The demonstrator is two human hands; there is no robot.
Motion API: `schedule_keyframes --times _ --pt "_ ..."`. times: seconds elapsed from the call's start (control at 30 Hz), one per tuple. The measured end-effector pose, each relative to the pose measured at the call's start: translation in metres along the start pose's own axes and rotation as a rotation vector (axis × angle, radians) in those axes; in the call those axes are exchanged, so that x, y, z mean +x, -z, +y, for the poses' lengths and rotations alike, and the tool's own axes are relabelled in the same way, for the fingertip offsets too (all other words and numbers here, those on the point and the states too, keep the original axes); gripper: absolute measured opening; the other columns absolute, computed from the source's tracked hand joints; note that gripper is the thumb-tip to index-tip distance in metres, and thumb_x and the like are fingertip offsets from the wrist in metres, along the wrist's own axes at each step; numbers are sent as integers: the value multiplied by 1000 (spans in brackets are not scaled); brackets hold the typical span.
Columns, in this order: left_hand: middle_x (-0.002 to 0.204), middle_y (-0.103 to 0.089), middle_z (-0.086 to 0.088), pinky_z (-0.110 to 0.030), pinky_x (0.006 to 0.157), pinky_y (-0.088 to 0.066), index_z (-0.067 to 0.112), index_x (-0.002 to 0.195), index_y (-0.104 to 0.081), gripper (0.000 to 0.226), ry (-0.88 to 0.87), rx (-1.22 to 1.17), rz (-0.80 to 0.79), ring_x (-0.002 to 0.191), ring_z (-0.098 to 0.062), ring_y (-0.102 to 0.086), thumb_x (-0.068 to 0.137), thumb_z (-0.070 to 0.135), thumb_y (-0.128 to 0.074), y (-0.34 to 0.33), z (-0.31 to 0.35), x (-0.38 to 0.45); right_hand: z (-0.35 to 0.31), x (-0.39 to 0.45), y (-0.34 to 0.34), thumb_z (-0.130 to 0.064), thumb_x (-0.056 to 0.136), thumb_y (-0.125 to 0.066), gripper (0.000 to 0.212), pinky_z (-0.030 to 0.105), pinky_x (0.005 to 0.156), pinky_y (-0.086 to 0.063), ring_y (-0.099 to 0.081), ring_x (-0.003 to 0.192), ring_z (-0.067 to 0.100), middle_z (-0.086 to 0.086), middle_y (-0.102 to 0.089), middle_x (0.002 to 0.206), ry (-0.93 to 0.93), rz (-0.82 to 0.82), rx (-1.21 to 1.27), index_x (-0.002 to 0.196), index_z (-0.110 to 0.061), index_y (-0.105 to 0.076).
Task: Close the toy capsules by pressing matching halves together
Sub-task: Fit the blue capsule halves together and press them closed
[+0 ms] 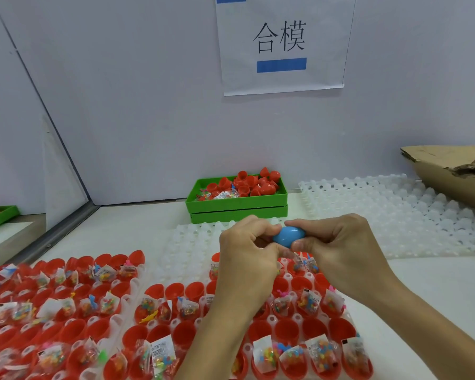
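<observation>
Between both hands, above the trays, is a blue capsule half (pixel 288 236). My right hand (pixel 337 248) pinches it between thumb and fingers. My left hand (pixel 247 250) curls its fingers round the capsule's other end, which is hidden inside the hand. Below the hands, red capsule halves (pixel 176 290) stand open side up in white holder trays (pixel 187 250). Many of them hold small clear toy bags (pixel 159 352).
A green bin (pixel 236 205) with loose red halves and toy bags stands at the back centre. An empty white holder tray (pixel 395 212) lies at the right, with a torn cardboard box (pixel 450 176) behind it. A paper sign (pixel 281 42) hangs on the wall.
</observation>
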State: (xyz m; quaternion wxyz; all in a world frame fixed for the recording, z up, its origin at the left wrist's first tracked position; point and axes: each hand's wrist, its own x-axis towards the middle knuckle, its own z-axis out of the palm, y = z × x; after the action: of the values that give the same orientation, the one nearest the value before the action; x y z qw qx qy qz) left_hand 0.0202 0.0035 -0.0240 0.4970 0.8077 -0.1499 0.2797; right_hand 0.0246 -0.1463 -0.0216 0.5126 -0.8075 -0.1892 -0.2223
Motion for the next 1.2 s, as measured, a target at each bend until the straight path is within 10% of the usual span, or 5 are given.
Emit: schedule_keyframes --times 0.3,0.63,1.2 --pt "73 -53 13 -9 59 -43 18 76 -61 26 -137 177 -23 72 -4 -52 73 -1 -79 1 -1 -1 1 -6 -11 -18 88 -70 47 28 89 -57 -69 102 6 -6 -68 121 -214 -218 209 134 -21 -59" --pt "108 -73 11 -14 77 -54 25 112 -71 40 232 -432 -212 108 -2 -65 74 24 -81 12 -5 5 13 1 -5 -35 73 -68 47 31 79 -60 -73 96 29 12 -76 98 -313 -144 644 115 -15 -69" --pt "109 -70 12 -34 93 -56 28 114 -64 37 219 -379 -309 108 -7 -65 82 46 -62 0 -5 -1 3 4 -1 -26 78 -65 55 32 74 -60 -73 94 35 19 -73 104 -343 -184 814 132 -18 -56"
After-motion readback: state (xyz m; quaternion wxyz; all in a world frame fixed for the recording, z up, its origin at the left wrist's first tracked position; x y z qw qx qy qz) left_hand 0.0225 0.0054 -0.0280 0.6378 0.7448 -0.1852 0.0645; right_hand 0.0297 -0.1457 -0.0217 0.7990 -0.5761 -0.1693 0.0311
